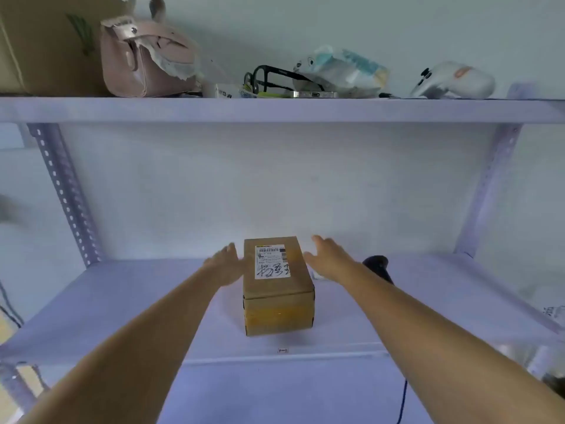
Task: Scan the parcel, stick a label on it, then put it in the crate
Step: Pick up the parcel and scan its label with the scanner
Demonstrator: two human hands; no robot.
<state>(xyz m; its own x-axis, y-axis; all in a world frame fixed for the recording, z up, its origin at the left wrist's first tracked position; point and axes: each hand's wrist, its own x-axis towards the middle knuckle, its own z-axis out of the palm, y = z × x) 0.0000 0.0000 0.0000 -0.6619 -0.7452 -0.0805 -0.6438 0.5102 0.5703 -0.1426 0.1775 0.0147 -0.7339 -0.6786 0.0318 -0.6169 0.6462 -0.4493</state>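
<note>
A brown cardboard parcel (pixel 276 289) sits in the middle of the white shelf (pixel 122 301), with a white shipping label (pixel 272 262) with black writing on its top. My left hand (pixel 226 264) is open at the parcel's left side, at or very near its edge. My right hand (pixel 328 258) is open just off the parcel's right side, fingers spread. A black handheld scanner (pixel 379 266) lies on the shelf behind my right forearm, partly hidden; its cable (pixel 403 402) hangs down over the front edge. No crate is in view.
The upper shelf (pixel 275 110) carries a cardboard box (pixel 46 44), a pink handbag (pixel 146 56), black glasses (pixel 275 78), a phone (pixel 315 94), a plastic packet (pixel 342 68) and a white handheld device (pixel 452 81). Perforated metal uprights (pixel 65 191) stand at both sides.
</note>
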